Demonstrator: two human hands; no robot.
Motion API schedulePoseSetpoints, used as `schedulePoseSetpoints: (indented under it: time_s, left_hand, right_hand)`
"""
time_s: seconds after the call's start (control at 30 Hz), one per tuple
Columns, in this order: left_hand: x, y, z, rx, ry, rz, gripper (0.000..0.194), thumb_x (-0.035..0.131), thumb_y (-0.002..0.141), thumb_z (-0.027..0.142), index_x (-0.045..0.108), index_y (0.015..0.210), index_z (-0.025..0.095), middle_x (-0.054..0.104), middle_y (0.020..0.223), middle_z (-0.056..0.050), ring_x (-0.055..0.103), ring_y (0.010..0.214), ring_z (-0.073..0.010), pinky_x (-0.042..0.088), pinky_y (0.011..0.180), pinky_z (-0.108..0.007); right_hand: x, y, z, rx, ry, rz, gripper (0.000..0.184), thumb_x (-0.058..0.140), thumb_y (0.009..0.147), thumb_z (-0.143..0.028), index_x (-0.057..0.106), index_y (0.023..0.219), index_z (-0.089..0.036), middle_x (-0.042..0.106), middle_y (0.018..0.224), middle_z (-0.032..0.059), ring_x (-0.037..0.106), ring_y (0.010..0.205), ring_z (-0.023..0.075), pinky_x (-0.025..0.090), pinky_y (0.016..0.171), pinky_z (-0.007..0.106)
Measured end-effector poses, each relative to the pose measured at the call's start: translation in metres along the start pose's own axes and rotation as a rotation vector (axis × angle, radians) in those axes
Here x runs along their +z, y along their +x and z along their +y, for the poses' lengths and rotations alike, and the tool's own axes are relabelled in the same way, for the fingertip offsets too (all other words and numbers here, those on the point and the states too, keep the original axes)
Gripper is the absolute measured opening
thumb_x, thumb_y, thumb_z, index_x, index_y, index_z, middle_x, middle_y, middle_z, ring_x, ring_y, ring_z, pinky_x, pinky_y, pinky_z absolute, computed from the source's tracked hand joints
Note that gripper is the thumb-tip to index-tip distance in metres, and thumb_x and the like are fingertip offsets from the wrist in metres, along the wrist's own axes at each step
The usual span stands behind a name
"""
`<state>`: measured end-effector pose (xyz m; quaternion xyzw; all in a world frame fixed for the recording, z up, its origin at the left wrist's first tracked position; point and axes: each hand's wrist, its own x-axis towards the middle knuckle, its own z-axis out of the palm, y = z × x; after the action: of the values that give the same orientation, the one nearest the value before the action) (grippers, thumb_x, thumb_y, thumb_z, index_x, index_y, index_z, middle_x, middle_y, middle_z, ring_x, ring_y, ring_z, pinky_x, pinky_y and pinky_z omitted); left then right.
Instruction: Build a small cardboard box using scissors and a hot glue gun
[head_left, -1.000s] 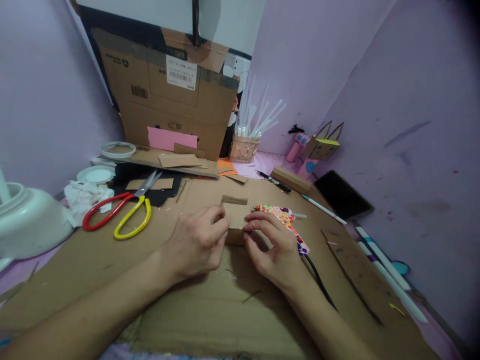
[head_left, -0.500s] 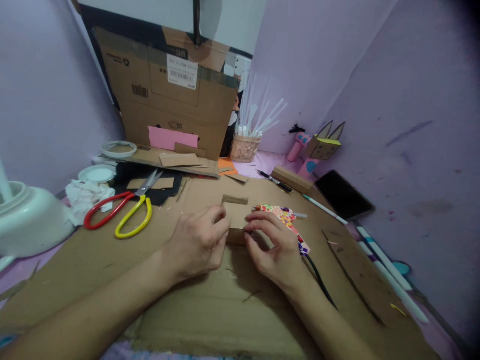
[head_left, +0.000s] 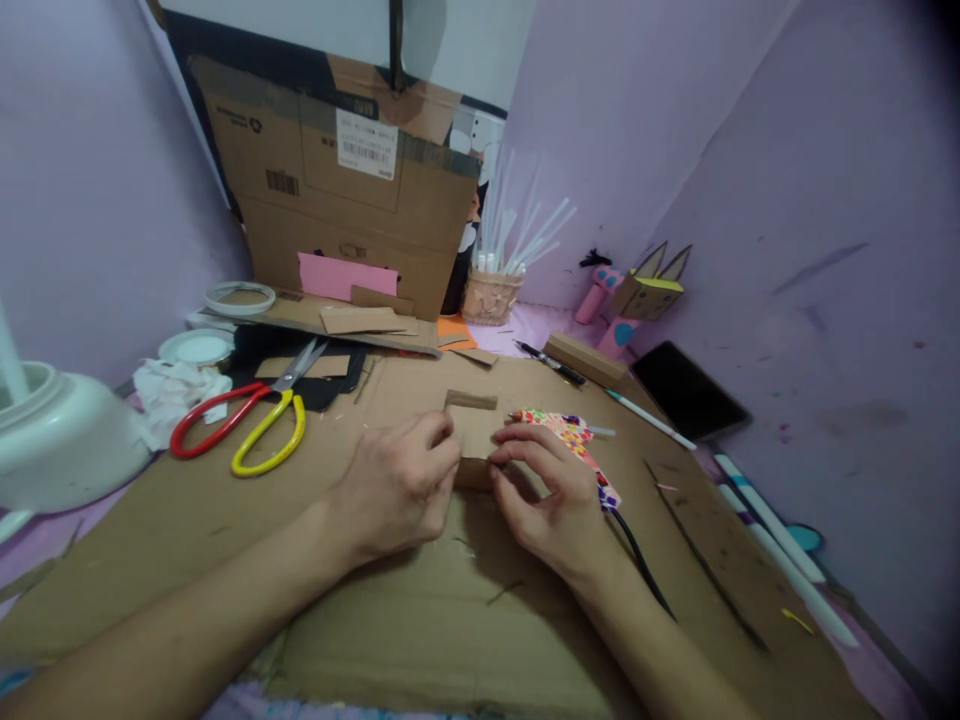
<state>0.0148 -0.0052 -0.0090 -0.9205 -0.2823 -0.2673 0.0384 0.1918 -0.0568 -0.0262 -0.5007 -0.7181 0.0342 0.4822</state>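
– Left hand [head_left: 405,485]?
– Fingers bunched, pinching the small brown folded cardboard piece [head_left: 474,432] at its left edge.
– Right hand [head_left: 553,495]?
– Thumb and fingers narrowed on the near right corner.
– Piece location?
– Between both hands, over the large flat brown cardboard sheet [head_left: 375,620], just left of the flower-patterned multicoloured glue gun [head_left: 576,432].

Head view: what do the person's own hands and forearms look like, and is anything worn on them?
The left hand and right hand are bare, with no gloves, and no rings show on the visible fingers. The left forearm and right forearm are uncovered as far as the picture reaches: no sleeve, watch or bracelet is in sight.
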Motion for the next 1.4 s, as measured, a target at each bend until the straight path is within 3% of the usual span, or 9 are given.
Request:
schedulePoseSetpoints:
  time_s: [0.6,0.73,0.87,0.93,1.03,1.17,1.27,1.4]
  left_hand:
    - [-0.001,-0.001,0.0,0.012,0.018,-0.011,0.011,0.045,0.08,0.015,0.056,0.077,0.017,0.062,0.094,-0.009,0.06,0.077,-0.0195,0.048,0.061,-0.03]
    - [-0.001,-0.003,0.0,-0.011,-0.006,0.008,0.009,0.047,0.079,0.016,0.054,0.085,0.017,0.061,0.101,-0.011,0.061,0.085,-0.0214,0.051,0.066,-0.031]
    - [-0.003,-0.007,0.0,-0.079,-0.055,-0.007,0.022,0.052,0.077,0.018,0.051,0.099,0.016,0.056,0.117,-0.014,0.059,0.1,-0.0264,0.052,0.074,-0.036]
    - [-0.006,-0.009,0.001,-0.131,-0.082,0.001,0.03,0.053,0.076,0.018,0.048,0.105,0.016,0.051,0.124,-0.015,0.056,0.105,-0.0287,0.052,0.077,-0.039]
    - [-0.012,-0.012,0.003,-0.237,-0.142,0.031,0.037,0.053,0.074,0.018,0.045,0.11,0.017,0.051,0.122,-0.015,0.056,0.103,-0.0299,0.052,0.074,-0.041]
    - [-0.011,-0.015,0.007,-0.404,-0.239,-0.014,0.04,0.053,0.071,0.013,0.045,0.11,0.017,0.056,0.108,-0.012,0.06,0.09,-0.0278,0.052,0.068,-0.04]
    - [-0.005,-0.016,0.008,-0.428,-0.312,-0.014,0.048,0.053,0.069,0.01,0.043,0.115,0.018,0.056,0.11,-0.012,0.06,0.09,-0.0256,0.052,0.073,-0.04]
    - [-0.006,-0.014,0.01,-0.441,-0.373,-0.048,0.054,0.058,0.069,0.016,0.042,0.12,0.018,0.055,0.115,-0.014,0.061,0.09,-0.0261,0.052,0.067,-0.036]
  right_hand:
    - [-0.001,0.0,-0.001,0.01,0.004,-0.007,0.012,0.057,0.074,-0.013,0.062,0.079,-0.022,0.065,0.091,0.0064,0.062,0.087,0.0206,0.05,0.079,0.037]
    - [-0.002,-0.001,0.001,0.134,0.086,0.055,0.009,0.06,0.074,-0.018,0.059,0.082,-0.022,0.064,0.097,0.0074,0.061,0.092,0.0225,0.049,0.082,0.04]
    - [0.005,-0.004,0.016,0.437,0.33,0.123,0.027,0.052,0.078,-0.02,0.054,0.105,-0.022,0.061,0.106,0.0095,0.06,0.096,0.0224,0.051,0.081,0.04]
    - [0.01,-0.006,0.025,0.507,0.427,0.125,0.037,0.048,0.073,-0.013,0.054,0.108,-0.022,0.061,0.11,0.0093,0.058,0.103,0.0231,0.049,0.087,0.042]
    - [0.018,-0.006,0.035,0.521,0.506,0.152,0.051,0.043,0.065,-0.005,0.053,0.111,-0.023,0.059,0.117,0.0095,0.059,0.104,0.0217,0.05,0.087,0.043]
    - [0.025,-0.006,0.036,0.5,0.541,0.133,0.058,0.042,0.063,-0.005,0.048,0.117,-0.024,0.058,0.121,0.011,0.059,0.106,0.0202,0.053,0.084,0.04]
    - [0.026,-0.006,0.033,0.485,0.561,0.11,0.063,0.043,0.06,-0.005,0.047,0.12,-0.024,0.057,0.123,0.012,0.06,0.105,0.0201,0.053,0.083,0.04]
    - [0.021,-0.004,0.028,0.544,0.632,0.068,0.066,0.049,0.056,-0.008,0.046,0.121,-0.024,0.056,0.122,0.0124,0.062,0.093,0.0201,0.055,0.075,0.038]
